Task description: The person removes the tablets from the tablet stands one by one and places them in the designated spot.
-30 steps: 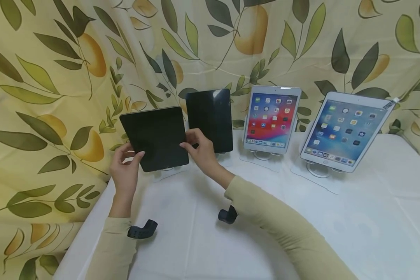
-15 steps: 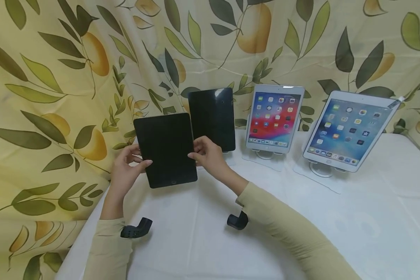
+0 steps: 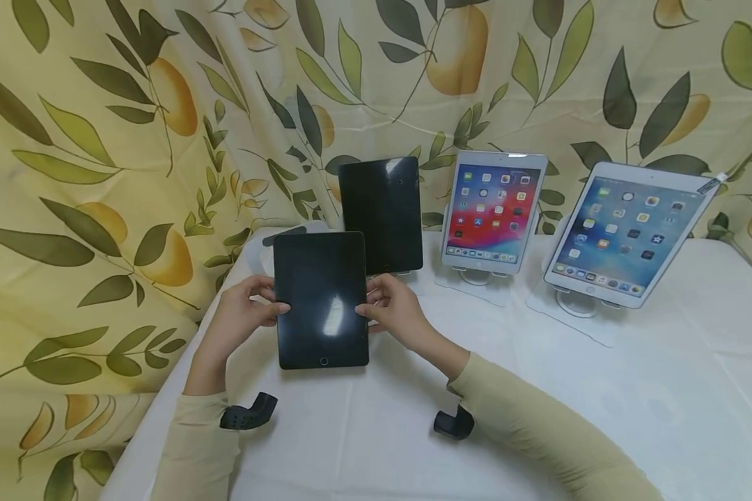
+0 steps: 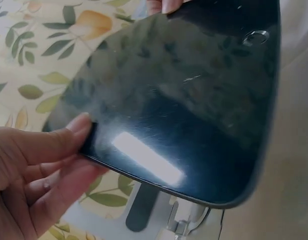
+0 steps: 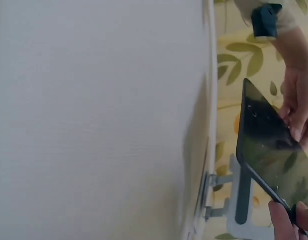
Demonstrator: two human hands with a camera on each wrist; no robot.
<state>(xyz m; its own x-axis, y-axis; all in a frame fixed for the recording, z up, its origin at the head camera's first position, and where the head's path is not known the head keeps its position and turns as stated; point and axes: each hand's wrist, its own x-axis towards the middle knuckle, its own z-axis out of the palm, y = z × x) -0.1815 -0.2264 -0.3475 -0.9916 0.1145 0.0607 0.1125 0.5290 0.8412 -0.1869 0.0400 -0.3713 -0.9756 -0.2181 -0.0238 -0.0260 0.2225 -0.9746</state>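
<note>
A black tablet (image 3: 319, 278) with a round home button at its lower edge is held upright over the white table, dark screen facing me. My left hand (image 3: 247, 306) pinches its left edge, thumb on the front and fingers behind. On the opposite edge my right hand (image 3: 397, 309) grips it the same way. A bright light reflection crosses the glass in the head and left wrist views. Behind the tablet's top left corner shows a bare stand with a dark pad (image 3: 285, 235); its clips and pad (image 4: 142, 207) appear beneath the tablet in the left wrist view.
A second black tablet (image 3: 382, 209) leans on a stand just behind the held one. To the right stand two white tablets, one with a red-blue screen (image 3: 491, 216) and one with a blue screen (image 3: 627, 233). A patterned curtain (image 3: 225, 104) hangs behind the table.
Both hands have lifted the tablet off its stand and brought it down and toward me, turning it from tilted to nearly straight. The stand has come into sight behind it.
</note>
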